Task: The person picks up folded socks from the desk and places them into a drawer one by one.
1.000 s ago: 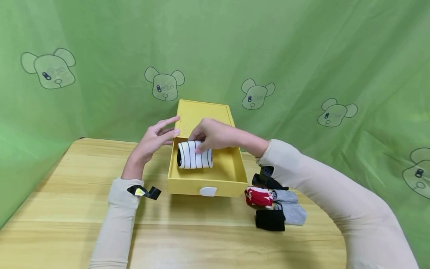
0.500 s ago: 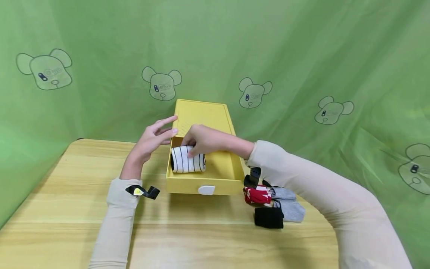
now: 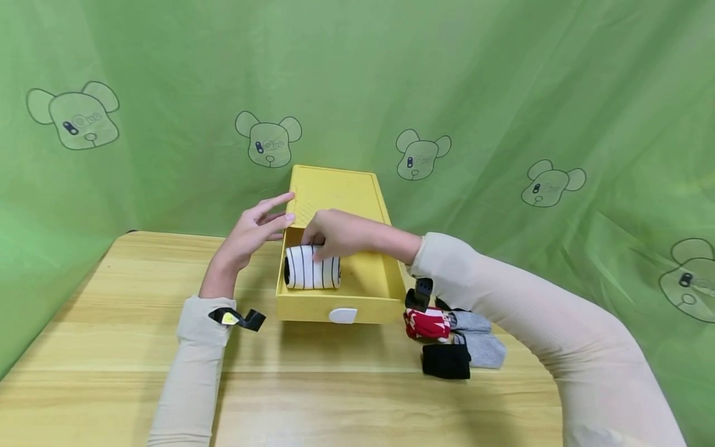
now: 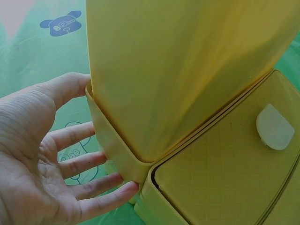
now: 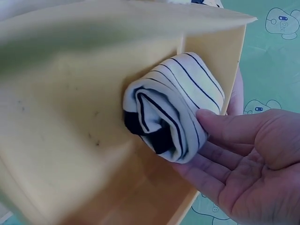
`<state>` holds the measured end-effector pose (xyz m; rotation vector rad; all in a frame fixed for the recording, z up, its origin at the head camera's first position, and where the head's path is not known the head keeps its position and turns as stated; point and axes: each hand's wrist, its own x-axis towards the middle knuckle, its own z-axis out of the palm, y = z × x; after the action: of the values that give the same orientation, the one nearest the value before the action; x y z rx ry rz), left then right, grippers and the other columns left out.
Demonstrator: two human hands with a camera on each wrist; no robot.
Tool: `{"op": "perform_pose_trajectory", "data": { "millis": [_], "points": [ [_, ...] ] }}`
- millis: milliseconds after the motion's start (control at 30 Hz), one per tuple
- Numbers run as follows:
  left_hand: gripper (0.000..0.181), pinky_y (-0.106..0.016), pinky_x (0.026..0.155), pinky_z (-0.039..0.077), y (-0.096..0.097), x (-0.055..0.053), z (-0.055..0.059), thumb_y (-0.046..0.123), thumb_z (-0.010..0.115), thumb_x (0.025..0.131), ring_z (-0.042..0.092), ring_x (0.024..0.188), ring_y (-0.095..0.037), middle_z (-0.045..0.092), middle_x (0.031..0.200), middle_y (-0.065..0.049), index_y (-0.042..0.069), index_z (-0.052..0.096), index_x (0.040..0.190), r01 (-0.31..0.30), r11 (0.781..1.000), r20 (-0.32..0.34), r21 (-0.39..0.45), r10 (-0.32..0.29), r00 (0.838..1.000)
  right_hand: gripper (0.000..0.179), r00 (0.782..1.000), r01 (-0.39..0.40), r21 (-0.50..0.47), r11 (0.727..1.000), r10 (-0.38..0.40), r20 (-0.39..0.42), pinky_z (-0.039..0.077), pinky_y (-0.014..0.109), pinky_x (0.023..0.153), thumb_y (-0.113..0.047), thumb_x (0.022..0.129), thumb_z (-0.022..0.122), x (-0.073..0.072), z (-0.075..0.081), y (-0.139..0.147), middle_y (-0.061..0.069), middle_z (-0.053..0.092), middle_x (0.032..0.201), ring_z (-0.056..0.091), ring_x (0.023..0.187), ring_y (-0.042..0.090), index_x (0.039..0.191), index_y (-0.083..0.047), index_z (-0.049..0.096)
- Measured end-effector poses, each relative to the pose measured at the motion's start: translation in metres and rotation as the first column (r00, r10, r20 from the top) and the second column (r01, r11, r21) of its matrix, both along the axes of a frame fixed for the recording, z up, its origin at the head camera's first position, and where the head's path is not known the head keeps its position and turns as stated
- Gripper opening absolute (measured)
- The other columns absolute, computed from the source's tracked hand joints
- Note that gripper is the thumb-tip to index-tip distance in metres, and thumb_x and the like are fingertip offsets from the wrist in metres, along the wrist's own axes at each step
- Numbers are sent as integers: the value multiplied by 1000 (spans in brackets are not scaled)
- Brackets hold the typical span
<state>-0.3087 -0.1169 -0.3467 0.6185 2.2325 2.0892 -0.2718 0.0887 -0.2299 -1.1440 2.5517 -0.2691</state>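
A rolled sock (image 3: 313, 268), white with thin dark stripes, lies at the left side of the pulled-out yellow drawer (image 3: 368, 304). My right hand (image 3: 339, 233) reaches down into the drawer and holds the roll between thumb and fingers. In the right wrist view, the sock roll (image 5: 176, 105) shows its coiled end with dark patches, close to the drawer wall. My left hand (image 3: 251, 231) touches the left side of the yellow cabinet (image 3: 337, 189). The left wrist view shows that hand (image 4: 56, 154) with its fingers spread and fingertips against the yellow side.
Right of the drawer on the wooden table (image 3: 313, 397) lie a red patterned sock bundle (image 3: 429, 324), a black folded sock (image 3: 445, 361) and grey socks (image 3: 483, 349). The drawer front carries a white tab handle (image 3: 342, 315). A green curtain (image 3: 357, 74) hangs behind.
My right hand has moved left and a little toward the front with the striped sock, bringing it to the drawer's left side. My left hand stays at the cabinet's side.
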Motion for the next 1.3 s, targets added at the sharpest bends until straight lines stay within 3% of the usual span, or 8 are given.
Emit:
{"op": "perform_pose_trajectory", "data": {
  "millis": [100,233,500,700,967,1133,1300],
  "points": [
    [60,-50,109,50,0,0,0,31,65,100,43,146,-29,30,166,0,27,44,155,0,1000,2,1,0,1000,25,1000,16,-4,1000,-16,-5,60,28,89,2,89,71,1,3,0,13,78,106,72,93,18,114,1,75],
    [60,-50,109,50,0,0,0,31,66,100,43,146,-29,30,166,0,27,44,155,0,1000,4,5,0,1000,29,999,52,-9,999,-52,-4,58,31,99,3,89,71,3,7,0,16,76,115,73,110,25,118,2,73],
    [60,-51,109,49,1,-1,-1,31,66,100,44,145,-30,31,166,-1,27,44,155,2,1000,7,7,-2,1000,33,998,65,-59,996,-65,-1,60,30,95,2,90,72,6,24,19,18,75,116,73,108,26,123,6,69],
    [60,-50,110,49,0,0,0,31,65,99,48,142,-31,30,166,-3,29,44,155,0,1000,5,3,0,1000,35,994,108,-94,990,-109,-3,60,34,94,-1,91,73,9,43,56,18,76,112,73,104,25,124,7,68],
    [60,-45,109,50,-2,3,1,32,65,100,49,140,-31,29,166,-5,29,43,156,4,1000,9,-5,-4,1000,33,965,261,-130,956,-256,55,60,37,96,-7,92,72,13,56,133,15,76,114,73,105,25,124,2,69],
    [60,-47,110,49,-6,4,3,32,65,100,46,143,-31,28,166,-5,29,43,156,0,1000,8,-14,0,1000,38,927,367,-135,920,-350,132,59,37,98,-10,93,73,12,45,175,15,75,119,72,108,24,129,1,66],
    [60,-49,112,47,-6,5,3,33,64,100,45,144,-31,27,167,-4,29,42,156,0,1000,14,-20,0,1000,42,906,397,-132,908,-365,214,59,36,96,-10,92,73,0,11,208,16,74,119,71,108,26,131,3,64]
  ]
}}
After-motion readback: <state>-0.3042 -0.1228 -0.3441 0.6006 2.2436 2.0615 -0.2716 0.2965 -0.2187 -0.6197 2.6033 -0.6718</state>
